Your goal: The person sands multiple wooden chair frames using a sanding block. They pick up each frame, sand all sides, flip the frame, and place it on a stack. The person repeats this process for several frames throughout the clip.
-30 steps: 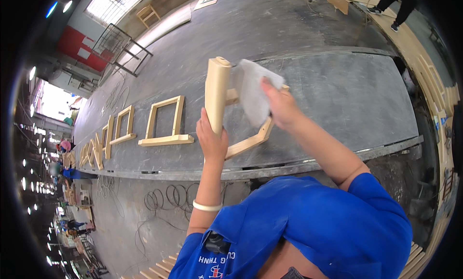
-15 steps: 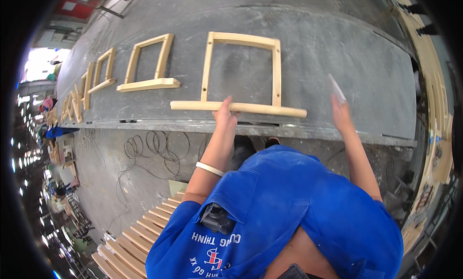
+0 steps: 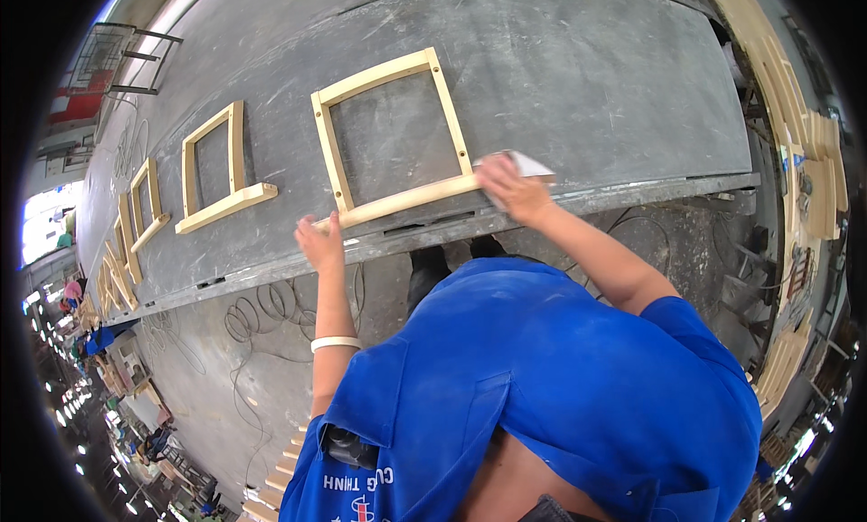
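Observation:
A pale square wooden frame (image 3: 327, 134) lies flat on the grey workbench (image 3: 578, 79), its thick front rail along the bench's near edge. My left hand (image 3: 319, 242) presses on the left end of that rail. My right hand (image 3: 508, 186) holds a folded sheet of white sandpaper (image 3: 528, 165) against the rail's right end. My blue-sleeved arms and shirt fill the lower middle of the view.
Several more wooden frames (image 3: 212, 174) lie in a row to the left along the bench. Cables (image 3: 257, 310) coil on the floor under its edge. Stacks of wooden parts (image 3: 817, 170) stand at the right, and more slats (image 3: 271, 486) lie by my feet.
The frame, held upright in my hands a second ago, now lies flat on the bench. My right hand has come down with the sandpaper onto the front rail.

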The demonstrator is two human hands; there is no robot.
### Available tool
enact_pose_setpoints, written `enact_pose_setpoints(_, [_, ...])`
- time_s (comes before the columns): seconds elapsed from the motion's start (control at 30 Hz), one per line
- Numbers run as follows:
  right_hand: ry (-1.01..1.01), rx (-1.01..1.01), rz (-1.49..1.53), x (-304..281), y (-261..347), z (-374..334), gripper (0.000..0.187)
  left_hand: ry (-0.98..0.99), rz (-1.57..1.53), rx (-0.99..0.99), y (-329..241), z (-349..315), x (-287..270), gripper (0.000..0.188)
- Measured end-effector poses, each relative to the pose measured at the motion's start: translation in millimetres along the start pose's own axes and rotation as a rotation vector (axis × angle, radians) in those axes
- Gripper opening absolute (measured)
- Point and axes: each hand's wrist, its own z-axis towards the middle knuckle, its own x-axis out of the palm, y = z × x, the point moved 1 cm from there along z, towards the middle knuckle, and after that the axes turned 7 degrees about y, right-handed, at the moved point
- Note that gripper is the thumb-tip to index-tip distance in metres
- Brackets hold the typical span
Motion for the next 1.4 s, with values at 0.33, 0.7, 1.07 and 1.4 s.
enact_pose_setpoints(0.33, [-0.256,0.252,-0.105,-40,-26,-30,0.053,0.122,0.083,-0.086,20,12,5,0.060])
enact_pose_setpoints(0.7, [-0.148,-0.064,-0.404,-41,-25,-36,0.058,0.242,-0.092,0.087,44,28,-2,0.050])
enact_pose_setpoints(1.07, [-0.004,-0.534,-0.207,8,118,90,0.062,0.410,-1.134,-0.224,80,34,-14,0.069])
enact_pose_setpoints(1.4, [-0.030,-0.635,-0.039,79,273,214,0.053,0.540,-1.628,-0.332,89,27,-28,0.067])
